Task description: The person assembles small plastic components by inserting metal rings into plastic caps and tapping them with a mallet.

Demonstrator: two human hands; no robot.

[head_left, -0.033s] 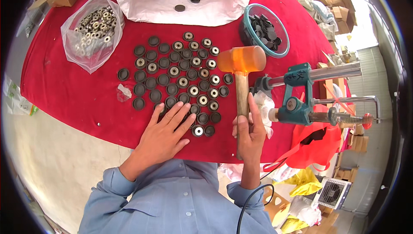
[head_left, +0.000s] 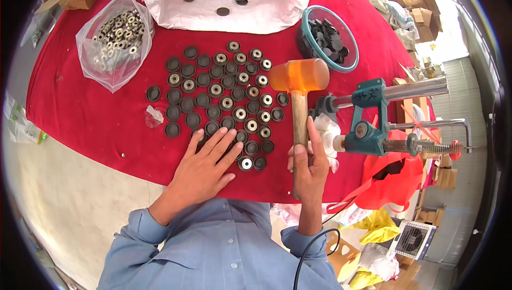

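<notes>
Nothing has shifted between the two frames: same pose, same layout, so the work is paused mid-step rather than moving on. Red table (head_left: 80, 114) carries everything; white sack (head_left: 266, 7) lies at the far edge with loose dark discs on it, clear bag of metal rings (head_left: 114, 36) far left, blue-rimmed bowl (head_left: 352, 50) of dark caps far right, teal press (head_left: 370, 124) clamped at the right edge. Middle of the table holds the rows of round caps (head_left: 218, 92), some with a metal ring seated, some plain black. Mallet (head_left: 298, 76) with an orange head stands upright, head over the right end of the rows, just above the caps. Right hand (head_left: 309, 164) is closed around the wooden handle low down. Left hand (head_left: 205, 164) lies flat and open, fingers spread on the nearest row of caps, pinning them. Small scrap of clear plastic (head_left: 154, 114) sits just left of the rows
</notes>
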